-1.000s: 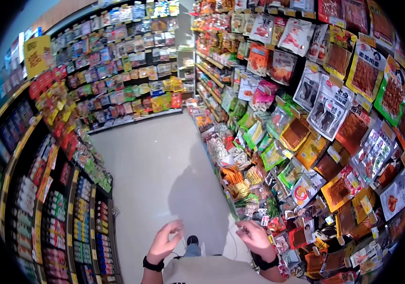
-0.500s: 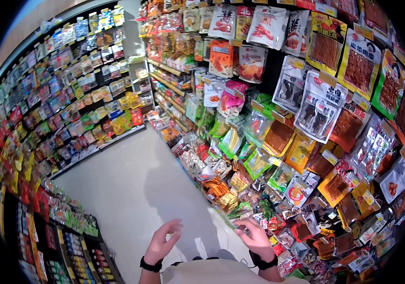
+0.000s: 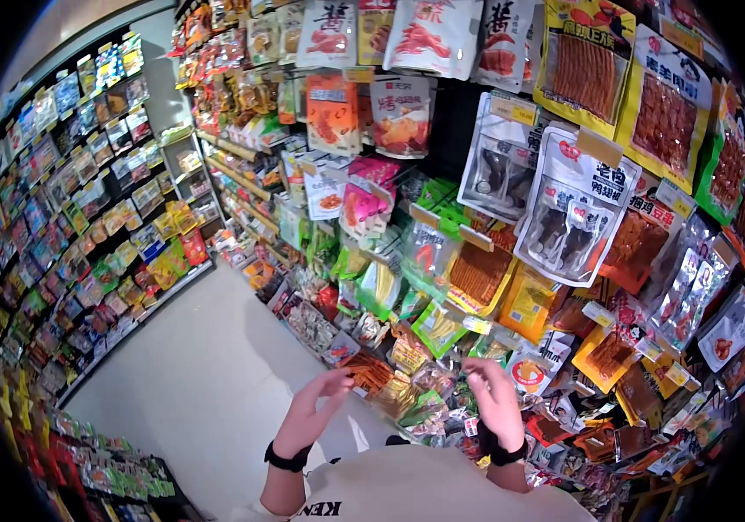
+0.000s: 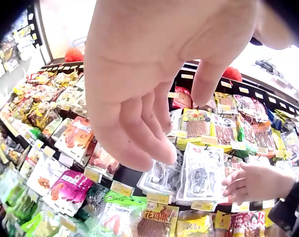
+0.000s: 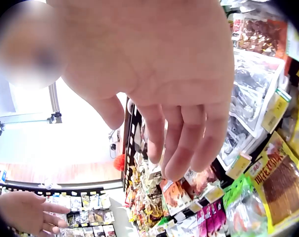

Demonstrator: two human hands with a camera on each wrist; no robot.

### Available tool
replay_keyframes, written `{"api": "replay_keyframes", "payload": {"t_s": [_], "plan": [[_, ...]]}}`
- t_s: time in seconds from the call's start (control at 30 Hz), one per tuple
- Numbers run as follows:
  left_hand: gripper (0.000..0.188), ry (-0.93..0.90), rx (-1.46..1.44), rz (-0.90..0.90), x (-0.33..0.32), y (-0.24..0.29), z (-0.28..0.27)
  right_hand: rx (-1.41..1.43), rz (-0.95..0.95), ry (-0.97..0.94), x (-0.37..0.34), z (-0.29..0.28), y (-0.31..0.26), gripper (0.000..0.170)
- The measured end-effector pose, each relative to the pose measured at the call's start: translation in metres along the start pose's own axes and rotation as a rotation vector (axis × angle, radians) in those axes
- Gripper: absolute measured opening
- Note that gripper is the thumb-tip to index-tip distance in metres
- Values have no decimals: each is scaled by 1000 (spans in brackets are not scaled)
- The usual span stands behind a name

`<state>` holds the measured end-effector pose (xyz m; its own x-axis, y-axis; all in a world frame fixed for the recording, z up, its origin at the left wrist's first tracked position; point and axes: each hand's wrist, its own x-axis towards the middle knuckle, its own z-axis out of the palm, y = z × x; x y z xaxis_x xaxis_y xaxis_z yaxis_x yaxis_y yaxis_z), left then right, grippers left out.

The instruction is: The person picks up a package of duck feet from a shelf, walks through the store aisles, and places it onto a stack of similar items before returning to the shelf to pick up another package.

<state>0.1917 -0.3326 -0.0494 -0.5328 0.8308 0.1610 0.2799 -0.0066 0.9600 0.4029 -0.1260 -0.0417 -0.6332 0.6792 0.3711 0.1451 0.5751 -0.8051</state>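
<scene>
Here are your hands at the lower centre of the head view: your left hand (image 3: 310,412) is empty, fingers loosely bent, and your right hand (image 3: 499,404) is the same, so the grip is released on both sides. Orange-brown packets (image 3: 370,372) show by your left fingertips, a white packet (image 3: 531,372) just right of your right hand, and the silver packet (image 3: 574,204) hangs higher, right of centre

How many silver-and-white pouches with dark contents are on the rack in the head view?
2. The front pouch hangs right of centre; the second pouch hangs just left of it, partly overlapped. More may be hidden behind them.
</scene>
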Motion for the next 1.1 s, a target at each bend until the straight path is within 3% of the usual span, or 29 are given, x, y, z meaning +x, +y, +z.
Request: {"api": "replay_keyframes", "payload": {"t_s": [0.13,0.2,0.37,0.4,0.53,0.73,0.9,1.0,1.03,1.1], "plan": [[34,-24,-46,87,69,-14,11,13,38,111,47,-15,22,26],[33,-84,-150,-30,94,-12,19,37,61,131,64,-18,31,28],[38,-376,-142,15,173,-13,22,169,116,225,94,-22,45,36],[37,-402,-208,-50,192,-9,24,160,123,257,102,-23,46,36],[39,-520,-269,119,280,-7,32,397,150,351,146,-30,33,43],[40,-443,-586,172,402,21,72,492,135,494,237,-35,59,51],[49,-526,-635,74,458,19,99,456,254,687,296,-27,92,68],[51,-622,-551,47,474,18,108,396,358,828,320,-26,111,63],[51,-683,-514,19,477,15,110,503,529,737,317,-32,96,55],[48,-768,-447,-27,482,11,110,500,500,743,317,-34,99,51]]}}
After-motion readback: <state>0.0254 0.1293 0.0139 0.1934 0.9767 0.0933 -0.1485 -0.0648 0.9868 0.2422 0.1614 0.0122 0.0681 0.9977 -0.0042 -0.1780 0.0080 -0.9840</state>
